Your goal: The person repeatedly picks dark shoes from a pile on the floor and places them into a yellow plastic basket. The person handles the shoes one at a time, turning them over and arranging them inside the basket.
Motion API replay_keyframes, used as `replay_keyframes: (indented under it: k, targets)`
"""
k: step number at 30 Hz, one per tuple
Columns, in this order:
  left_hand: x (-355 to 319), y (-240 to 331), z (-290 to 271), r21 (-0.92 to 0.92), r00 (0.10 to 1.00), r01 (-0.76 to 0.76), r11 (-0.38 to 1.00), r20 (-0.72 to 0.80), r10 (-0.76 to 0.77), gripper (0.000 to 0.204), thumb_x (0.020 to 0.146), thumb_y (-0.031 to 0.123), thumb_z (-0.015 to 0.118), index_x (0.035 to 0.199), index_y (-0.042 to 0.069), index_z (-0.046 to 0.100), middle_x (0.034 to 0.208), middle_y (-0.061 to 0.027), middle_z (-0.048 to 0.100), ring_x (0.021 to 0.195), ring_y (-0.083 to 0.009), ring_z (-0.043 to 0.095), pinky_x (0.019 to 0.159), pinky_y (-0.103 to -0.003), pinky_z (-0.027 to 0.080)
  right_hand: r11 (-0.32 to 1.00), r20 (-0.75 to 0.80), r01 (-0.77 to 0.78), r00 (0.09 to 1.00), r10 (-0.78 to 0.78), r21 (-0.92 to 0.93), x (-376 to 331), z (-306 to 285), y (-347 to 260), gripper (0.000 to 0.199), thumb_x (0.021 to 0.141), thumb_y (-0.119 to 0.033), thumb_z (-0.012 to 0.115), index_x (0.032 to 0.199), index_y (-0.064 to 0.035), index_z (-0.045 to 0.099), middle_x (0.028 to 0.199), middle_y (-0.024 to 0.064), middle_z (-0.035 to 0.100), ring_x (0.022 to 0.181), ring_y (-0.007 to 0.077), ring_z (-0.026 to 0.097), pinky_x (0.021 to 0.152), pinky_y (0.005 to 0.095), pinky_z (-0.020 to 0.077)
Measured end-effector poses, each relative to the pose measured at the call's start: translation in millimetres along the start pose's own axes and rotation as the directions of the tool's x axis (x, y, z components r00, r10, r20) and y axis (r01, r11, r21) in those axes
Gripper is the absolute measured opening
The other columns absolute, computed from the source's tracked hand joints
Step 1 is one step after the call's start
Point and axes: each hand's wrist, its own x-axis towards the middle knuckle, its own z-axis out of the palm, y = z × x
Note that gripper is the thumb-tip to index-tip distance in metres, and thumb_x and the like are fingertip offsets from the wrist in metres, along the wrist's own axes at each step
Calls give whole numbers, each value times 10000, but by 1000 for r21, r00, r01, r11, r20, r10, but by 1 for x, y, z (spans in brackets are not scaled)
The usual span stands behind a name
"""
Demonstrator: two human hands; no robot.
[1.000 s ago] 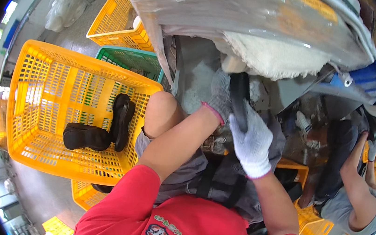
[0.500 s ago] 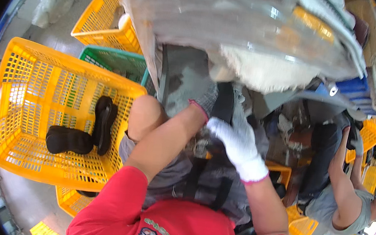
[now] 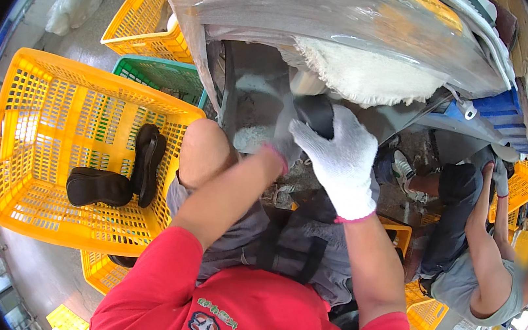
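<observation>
The right hand [image 3: 345, 162], in a white glove, is holding a black sole [image 3: 316, 112] by its right side, the thumb reaching across the near side; the left hand [image 3: 287, 138], in a grey glove, is blurring at the opposite side, so I cannot tell whether its fingers are gripping. The sole is sitting between the hands, just below a pale rounded part [image 3: 307, 83]; whether they are touching is unclear. It is probably weighing little and behaving like rubber, firm but giving slightly, hardly fragile, perhaps sliding a bit against knitted gloves. Pinching both side edges, with the fingers staying off the upper end, is looking like the surest hold. Farther left, two similar soles [image 3: 147, 167] are lying in a yellow crate [image 3: 109, 83], one along its right edge, the other crosswise toward its near edge.
</observation>
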Motion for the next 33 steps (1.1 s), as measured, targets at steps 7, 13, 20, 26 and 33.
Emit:
replay_keyframes:
  k: [7, 13, 20, 26, 33]
  targets:
    - [-5, -37, -9, 47, 850, -335, 941, -416, 323, 676, 1156, 612, 374, 1464, 50, 589, 1345, -118, 708, 1245, -267, 682, 1111, -411, 543, 927, 287, -293, 932, 222, 235, 17, -29, -89, 728, 803, -407, 885, 1360, 17, 684, 1217, 214, 775, 1169, 365, 753, 1032, 429, 564]
    - [-2, -17, 5, 312, 954, -139, 940, -213, 212, 718, 1129, 635, 450, 1478, 22, 584, 1319, -141, 716, 1177, -277, 709, 1052, -415, 564, 889, 394, -275, 911, 119, 366, 14, -30, -66, 671, 813, -387, 837, 1252, 61, 599, 1146, 257, 675, 1074, 411, 696, 943, 474, 543]
    - [-44, -16, 14, 266, 910, 225, 937, -401, -105, 788, 1099, 673, 516, 1493, -7, 579, 1291, -175, 725, 1102, -296, 736, 984, -426, 587, 927, 174, -374, 915, 365, 24, -111, -96, -41, 481, 847, -250, 760, 1279, -60, 666, 1038, 223, 732, 942, 451, 734, 836, 505, 605]
    - [-67, -51, 3, 772, 916, 396, 498, -297, -269, 756, 1124, 588, 544, 1555, -32, 516, 1228, -165, 731, 1021, -220, 736, 895, -344, 572, 574, -608, -734, 281, 743, 362, -343, -174, 59, 481, 1077, -196, 632, 1501, 30, 603, 1407, 160, 711, 1297, 266, 664, 1144, 370, 484]
    - [-96, -32, 43, 388, 690, -685, -617, 617, -377, 548, 1024, 135, 572, 1564, 54, 525, 1530, -263, 560, 1292, -465, 644, 1081, -547, 551, 172, -89, -932, 210, 974, -319, -429, -126, 75, 660, 1059, -533, 640, 1298, 81, 617, 1061, 344, 756, 1022, 500, 739, 893, 533, 553]
